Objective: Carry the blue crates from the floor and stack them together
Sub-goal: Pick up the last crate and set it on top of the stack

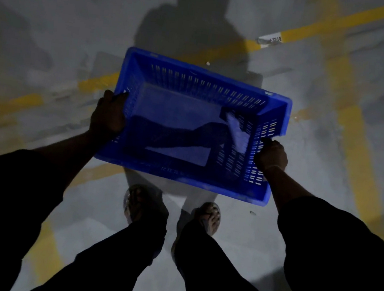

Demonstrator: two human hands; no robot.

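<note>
One blue slotted plastic crate point(200, 92) hangs in front of me above the floor, open side up and tilted slightly. My left hand point(108, 116) grips its left short rim, fingers curled over the edge. My right hand point(271, 155) grips the right short wall near the slots. The crate holds nothing; only shadows fall across its bottom. No other crate shows in the head view.
Grey concrete floor point(58, 5) with yellow painted lines point(349, 127) crossing it and a white label point(269, 40) on one line. My two sandalled feet point(208, 217) stand just below the crate. My shadow falls ahead.
</note>
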